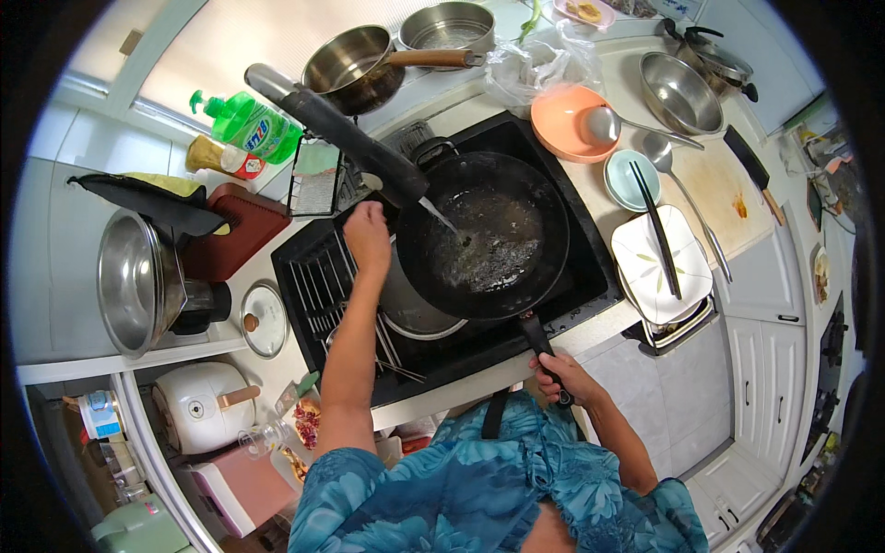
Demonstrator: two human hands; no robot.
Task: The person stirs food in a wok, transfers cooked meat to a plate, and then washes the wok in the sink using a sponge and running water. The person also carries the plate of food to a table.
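A black wok point(484, 276) with a long handle rests over the dark sink, under a black pull-out faucet point(359, 142). Water streams from the faucet into the wok, where bubbly water lies on the bottom. My right hand point(563, 379) is closed around the wok's handle near its end. My left hand point(368, 225) is beside the faucet head, left of the wok, its fingers bent; whether it touches or holds anything there cannot be told. Under the wok, partly hidden, is a round metal pan or basin point(422, 307). A metal draining rack point(311, 283) lies at the left side of the sink.
Left stand a glass lid point(265, 321), steel bowls point(128, 283) and a green soap bottle point(256, 128). Behind are a saucepan point(352, 66) and a steel pot point(449, 27). Right are an orange bowl point(553, 131), a white plate with chopsticks point(643, 276), ladles and a cutting board point(719, 186) with a knife.
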